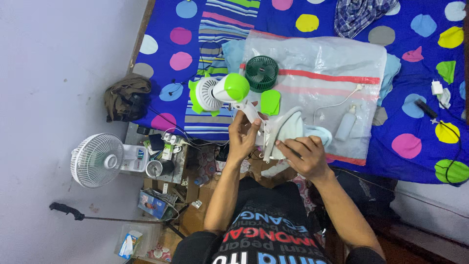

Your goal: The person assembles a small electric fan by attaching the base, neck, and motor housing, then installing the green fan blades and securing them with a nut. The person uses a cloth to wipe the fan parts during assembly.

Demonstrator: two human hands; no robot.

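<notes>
Polka-dot bedding (415, 146) covers the bed in front of you, with a clear plastic sheet (322, 63) spread across its middle; near the sheet's front edge you hold a small green-and-white fan (221, 91) by its white stem. Your left hand (243, 138) is closed around that stem, thumb up, forearm rising straight from your lap; your right hand (304, 155) lies palm-down, fingers curled over the pale base (288, 128), gripping it. You look to be joining or separating stem and base; the next move seems to call for steadying the base while working the stem. A dark green grille (262, 73) and a green blade (270, 102) lie just beyond; a spray bottle (346, 123) lies right.
</notes>
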